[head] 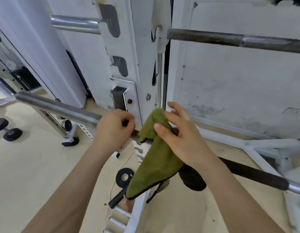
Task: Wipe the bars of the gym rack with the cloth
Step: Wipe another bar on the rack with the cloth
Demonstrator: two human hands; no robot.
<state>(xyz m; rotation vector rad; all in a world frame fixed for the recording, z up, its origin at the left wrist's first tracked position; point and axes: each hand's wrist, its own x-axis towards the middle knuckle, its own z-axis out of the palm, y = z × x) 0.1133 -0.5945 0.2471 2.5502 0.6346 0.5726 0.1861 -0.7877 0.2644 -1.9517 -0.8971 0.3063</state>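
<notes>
Two bare forearms reach up from the lower edge. The left hand [114,128] is curled into a fist round the low steel bar [61,108], just where that bar meets the white upright [129,47] of the rack. The right hand [179,137] sits just beside it, on the other side of the upright. Its thumb lies across the near face of the green cloth [156,157] and its fingers [177,111] are splayed, almost straight, behind the cloth's top fold, so the cloth is held loosely between thumb and fingers.

The cloth is draped over the same low bar, between the two hands. Its bunched top rises to the right fingertips. Its long dark-edged tail hangs down and to the left, below the right wrist. The left hand is near the cloth but apart from it.

To the right, the low bar carries a black sleeve [255,175] before it turns to bright steel again. Below the hands, on the pale floor [36,165], lies a small black weight plate [124,178]. A dumbbell [8,130] rests well off to the left.

Farther up, a dark bar [230,38] runs right from the upright across the scuffed white wall [238,81]. A shiny bar [75,25] juts out to the left.
</notes>
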